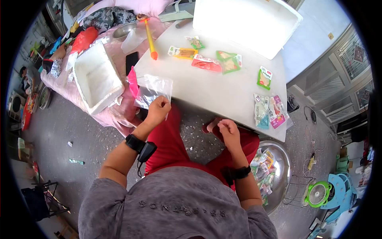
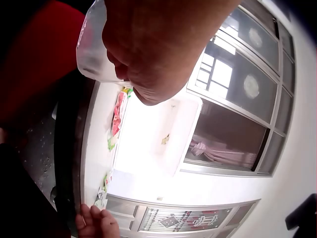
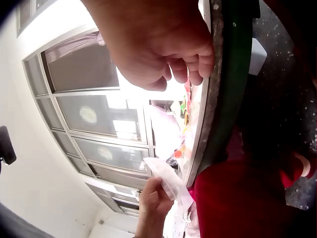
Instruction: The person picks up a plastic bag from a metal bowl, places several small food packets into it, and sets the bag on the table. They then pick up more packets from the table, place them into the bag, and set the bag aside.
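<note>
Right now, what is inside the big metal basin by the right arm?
The metal basin holds a heap of small packets. Whatever lies beneath the top ones is covered, and the right forearm hides part of it.

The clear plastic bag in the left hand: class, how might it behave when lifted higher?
The clear plastic bag probably flops, given its wrinkled film. It is likely light for its size, being thin and see-through. Its glossy shine suggests it may slip.

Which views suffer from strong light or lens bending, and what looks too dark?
Head view: fisheye curvature, dark corners, large white box nearly washed out, plastic bag glinting; left wrist view: large white box overexposed, left hand shadowed; right wrist view: windows reflecting brightly, right hand dim.
</note>
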`<state>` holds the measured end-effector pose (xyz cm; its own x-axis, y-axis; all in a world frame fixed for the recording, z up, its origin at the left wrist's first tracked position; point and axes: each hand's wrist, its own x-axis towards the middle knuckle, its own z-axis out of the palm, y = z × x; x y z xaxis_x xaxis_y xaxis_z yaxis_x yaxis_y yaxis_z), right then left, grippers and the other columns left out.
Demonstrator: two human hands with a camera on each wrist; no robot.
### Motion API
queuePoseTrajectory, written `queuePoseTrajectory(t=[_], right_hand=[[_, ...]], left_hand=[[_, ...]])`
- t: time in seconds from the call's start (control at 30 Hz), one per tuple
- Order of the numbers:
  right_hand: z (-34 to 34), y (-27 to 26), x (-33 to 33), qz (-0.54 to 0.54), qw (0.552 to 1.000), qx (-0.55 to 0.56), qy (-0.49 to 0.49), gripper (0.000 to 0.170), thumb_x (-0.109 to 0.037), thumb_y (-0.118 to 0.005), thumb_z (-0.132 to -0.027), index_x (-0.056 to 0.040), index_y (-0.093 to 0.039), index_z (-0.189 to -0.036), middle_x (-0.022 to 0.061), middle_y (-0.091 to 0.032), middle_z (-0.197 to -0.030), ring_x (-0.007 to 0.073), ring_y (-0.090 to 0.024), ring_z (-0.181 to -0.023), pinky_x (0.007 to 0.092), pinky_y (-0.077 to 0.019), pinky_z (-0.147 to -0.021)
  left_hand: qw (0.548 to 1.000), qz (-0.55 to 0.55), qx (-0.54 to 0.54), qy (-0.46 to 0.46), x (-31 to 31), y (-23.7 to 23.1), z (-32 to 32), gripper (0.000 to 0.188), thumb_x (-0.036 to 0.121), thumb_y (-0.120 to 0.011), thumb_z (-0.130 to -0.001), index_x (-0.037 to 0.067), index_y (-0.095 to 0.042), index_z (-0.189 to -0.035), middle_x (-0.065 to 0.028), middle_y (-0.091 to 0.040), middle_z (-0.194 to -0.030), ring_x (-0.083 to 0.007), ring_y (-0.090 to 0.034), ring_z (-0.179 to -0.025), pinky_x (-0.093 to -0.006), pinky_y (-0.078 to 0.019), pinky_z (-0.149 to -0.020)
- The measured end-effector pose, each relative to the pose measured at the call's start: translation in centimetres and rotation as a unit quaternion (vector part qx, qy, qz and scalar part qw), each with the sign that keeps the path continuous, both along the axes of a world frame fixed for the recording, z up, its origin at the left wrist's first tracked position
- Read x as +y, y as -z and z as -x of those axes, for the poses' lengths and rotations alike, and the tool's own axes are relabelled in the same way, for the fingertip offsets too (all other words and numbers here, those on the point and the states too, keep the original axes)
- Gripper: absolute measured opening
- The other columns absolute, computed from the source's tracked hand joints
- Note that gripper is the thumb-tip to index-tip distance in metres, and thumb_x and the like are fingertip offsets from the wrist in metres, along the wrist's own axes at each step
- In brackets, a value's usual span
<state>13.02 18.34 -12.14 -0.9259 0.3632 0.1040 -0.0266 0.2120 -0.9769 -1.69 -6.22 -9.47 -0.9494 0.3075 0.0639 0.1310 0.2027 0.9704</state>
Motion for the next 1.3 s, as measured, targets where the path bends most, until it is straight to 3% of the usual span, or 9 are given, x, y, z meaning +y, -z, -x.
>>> queuePoseTrajectory(t=[0.1, 0.17, 0.3, 0.53, 0.77, 0.87, 1.07, 1.17, 1.3], right_hand=[[2.8, -1.3, -2.7, 0.164, 0.982, -0.069, -0.065, 0.020, -0.014, -0.053, -0.078, -0.0023, -0.050, -0.095, 0.0024, -0.052, -0.082, 0.0092, -0.051, -0.073, 0.0208, -0.0420, -0.062], [4.1, -2.3, -4.1, 0.229, 0.967, -0.079, -0.074, 0.023, -0.017, -0.053, -0.079, -0.0028, -0.049, -0.097, 0.0027, -0.052, -0.085, 0.0099, -0.051, -0.075, 0.0217, -0.0427, -0.063], [6.0, -0.9, -5.8, 0.344, 0.930, -0.085, -0.095, 0.027, -0.021, -0.051, -0.080, -0.0029, -0.046, -0.100, 0.0028, -0.051, -0.089, 0.0106, -0.050, -0.078, 0.0233, -0.0434, -0.066], [6.2, 0.8, -6.2, 0.286, 0.951, -0.042, -0.113, 0.018, -0.019, -0.048, -0.082, -0.0013, -0.048, -0.088, 0.0034, -0.050, -0.078, 0.0109, -0.051, -0.070, 0.0231, -0.0451, -0.063], [5.4, 0.1, -6.1, 0.389, 0.915, -0.034, -0.103, 0.017, -0.019, -0.047, -0.083, -0.0019, -0.048, -0.087, 0.0051, -0.050, -0.081, 0.0130, -0.052, -0.071, 0.0278, -0.0482, -0.063], [5.4, 1.1, -6.1, 0.421, 0.902, -0.023, -0.093, 0.017, -0.018, -0.049, -0.082, -0.0021, -0.048, -0.088, 0.0055, -0.050, -0.082, 0.0135, -0.052, -0.072, 0.0283, -0.0482, -0.063], [5.1, 1.5, -5.7, 0.435, 0.895, -0.031, -0.092, 0.016, -0.017, -0.051, -0.081, -0.0026, -0.048, -0.088, 0.0051, -0.051, -0.082, 0.0133, -0.052, -0.073, 0.0279, -0.0474, -0.063], [5.0, 1.7, -5.8, 0.439, 0.894, -0.033, -0.082, 0.016, -0.018, -0.049, -0.082, -0.0025, -0.048, -0.087, 0.0051, -0.051, -0.082, 0.0132, -0.052, -0.073, 0.0278, -0.0471, -0.062], [4.8, 1.5, -5.9, 0.445, 0.892, -0.041, -0.074, 0.016, -0.018, -0.047, -0.083, -0.0028, -0.048, -0.087, 0.0054, -0.051, -0.081, 0.0136, -0.052, -0.073, 0.0286, -0.0470, -0.063]], left_hand=[[0.997, 0.000, -0.037, 0.063, 3.0, 1.7, -1.5, 0.005, 0.003, -0.052, -0.074, 0.004, -0.049, -0.070, 0.0038, -0.044, -0.061, -0.0033, -0.039, -0.056, -0.0184, -0.0340, -0.049], [0.995, -0.022, 0.030, 0.093, 4.4, 3.6, -1.7, 0.007, 0.007, -0.050, -0.075, 0.002, -0.049, -0.070, -0.0021, -0.049, -0.058, -0.0064, -0.046, -0.051, -0.0218, -0.0378, -0.043], [0.979, -0.071, -0.117, 0.148, 5.7, 2.9, -3.0, 0.006, 0.007, -0.048, -0.077, 0.002, -0.051, -0.076, -0.0010, -0.050, -0.064, -0.0065, -0.047, -0.058, -0.0203, -0.0393, -0.050], [0.963, -0.077, -0.187, 0.176, 6.3, 2.2, -4.0, 0.007, 0.008, -0.046, -0.080, 0.003, -0.050, -0.078, 0.0001, -0.047, -0.065, -0.0069, -0.043, -0.056, -0.0197, -0.0359, -0.051], [0.954, -0.119, -0.222, 0.165, 6.3, 2.8, -4.0, 0.006, 0.007, -0.049, -0.079, 0.003, -0.048, -0.074, -0.0006, -0.048, -0.065, -0.0074, -0.043, -0.055, -0.0197, -0.0355, -0.048], [0.978, -0.047, -0.122, 0.165, 6.3, 2.9, -4.2, 0.014, 0.014, -0.055, -0.076, 0.001, -0.053, -0.081, -0.0035, -0.055, -0.073, -0.0096, -0.051, -0.065, -0.0223, -0.0421, -0.056], [0.980, 0.067, -0.007, 0.187, 6.2, 3.2, -4.2, 0.015, 0.016, -0.056, -0.075, 0.001, -0.054, -0.078, -0.0051, -0.055, -0.072, -0.0089, -0.050, -0.066, -0.0231, -0.0416, -0.059], [0.980, 0.005, -0.071, 0.186, 6.5, 2.5, -4.6, 0.008, 0.011, -0.052, -0.079, 0.003, -0.050, -0.077, -0.0019, -0.049, -0.061, -0.0073, -0.044, -0.047, -0.0198, -0.0350, -0.041], [0.969, -0.049, -0.157, 0.187, 6.4, 2.2, -4.8, 0.008, 0.010, -0.049, -0.080, 0.004, -0.048, -0.076, -0.0012, -0.046, -0.057, -0.0073, -0.042, -0.046, -0.0193, -0.0332, -0.040]])
